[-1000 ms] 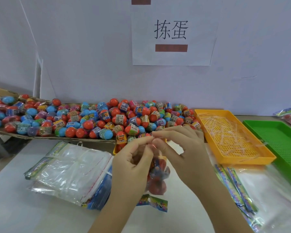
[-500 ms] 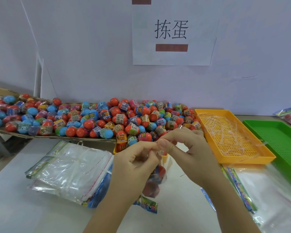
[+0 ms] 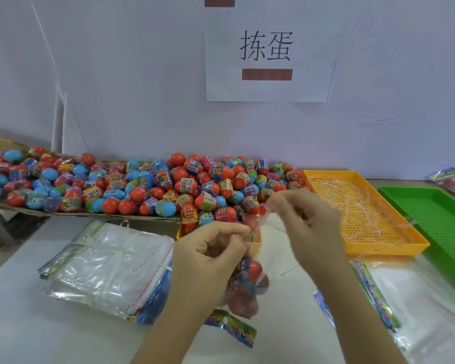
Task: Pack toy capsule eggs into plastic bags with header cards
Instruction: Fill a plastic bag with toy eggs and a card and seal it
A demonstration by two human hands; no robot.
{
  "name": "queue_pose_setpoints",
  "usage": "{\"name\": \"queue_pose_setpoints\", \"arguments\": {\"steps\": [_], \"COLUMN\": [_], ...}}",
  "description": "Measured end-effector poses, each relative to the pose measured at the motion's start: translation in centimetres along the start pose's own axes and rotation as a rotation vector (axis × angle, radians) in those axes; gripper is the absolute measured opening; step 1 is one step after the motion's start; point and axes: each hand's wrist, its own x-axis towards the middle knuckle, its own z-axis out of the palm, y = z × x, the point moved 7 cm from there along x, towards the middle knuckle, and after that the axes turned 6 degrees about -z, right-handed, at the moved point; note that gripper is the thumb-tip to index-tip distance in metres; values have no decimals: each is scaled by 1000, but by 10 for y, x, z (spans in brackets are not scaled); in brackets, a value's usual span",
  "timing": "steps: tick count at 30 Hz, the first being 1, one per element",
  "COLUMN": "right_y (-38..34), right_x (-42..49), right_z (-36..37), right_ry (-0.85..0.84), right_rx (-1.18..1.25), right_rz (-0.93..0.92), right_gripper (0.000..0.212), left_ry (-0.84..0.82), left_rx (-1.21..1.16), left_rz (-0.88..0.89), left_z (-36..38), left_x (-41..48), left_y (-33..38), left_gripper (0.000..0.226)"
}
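Capsule eggs (image 3: 250, 269) blur inside the bag (image 3: 243, 306), mouth pinched by left hand (image 3: 208, 248) and right hand (image 3: 307, 227).

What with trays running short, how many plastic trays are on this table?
3: the yellow strip tray right of centre, the green tray far right, and a yellow egg tray partly hidden behind the left hand.

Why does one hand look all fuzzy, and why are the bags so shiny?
Head view: the right hand is smeared, likely by motion blur, while the left hand, pinching the bag, looks sharper; the empty bags show white glare from the room light; the sign on the wall is crisp.
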Motion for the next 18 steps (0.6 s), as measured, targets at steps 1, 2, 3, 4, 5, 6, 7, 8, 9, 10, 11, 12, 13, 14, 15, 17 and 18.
{"name": "queue_pose_setpoints", "arguments": {"steps": [1, 2, 3, 4, 5, 6, 7, 8, 9, 10, 11, 12, 13, 14, 15, 17, 18], "right_y": [9, 18, 26, 33, 38, 43, 49, 54, 59, 65, 69, 75, 81, 87, 94, 109, 118], "right_x": [2, 5, 6, 8, 9, 9, 8, 7, 6, 4, 3, 1, -1, -2, -2, 8, 15], "right_z": [-9, -18, -27, -34, -40, -45, -49, -53, -58, -64, -70, -78, -87, -96, -105, -119, -124], "right_ry": [51, 105, 155, 197, 234, 272, 312, 351, 391, 433, 481, 538, 595, 645, 678, 673, 639], "right_rx": [31, 71, 110, 139, 154, 169, 199, 243, 287, 326, 362, 394, 416, 423, 412, 351, 298], "right_rz": [50, 90, 125, 156, 183, 211, 246, 289, 334, 375, 409, 435, 456, 473, 488, 515, 536], "right_gripper": [20, 19, 19, 19, 19, 19, 20, 20, 21, 22, 21, 19, 17, 15, 15, 20, 23], "left_ry": [20, 40, 59, 75, 85, 92, 99, 106, 111, 116, 124, 137, 154, 171, 186, 213, 223], "left_rx": [-32, -68, -105, -139, -172, -204, -231, -250, -265, -281, -298, -311, -318, -321, -326, -341, -343], "left_rz": [-19, -43, -67, -87, -105, -122, -141, -159, -177, -194, -212, -233, -256, -277, -294, -322, -330], "left_z": [-2, -3, -4, -6, -7, -7, -7, -8, -7, -8, -8, -9, -10, -11, -13, -14, -14], "left_x": [1, 2, 3, 4, 4, 5, 5, 6, 7, 8, 9, 9, 9, 10, 10, 11, 11], "left_y": [-2, -4, -6, -8, -10, -12, -14, -16, -18, -20, -22, -24, -27, -31, -34, -38, -40], "left_gripper": [34, 33, 32, 32, 30, 28, 27, 26, 26, 27, 27, 27, 26, 25, 24, 22, 21]}}
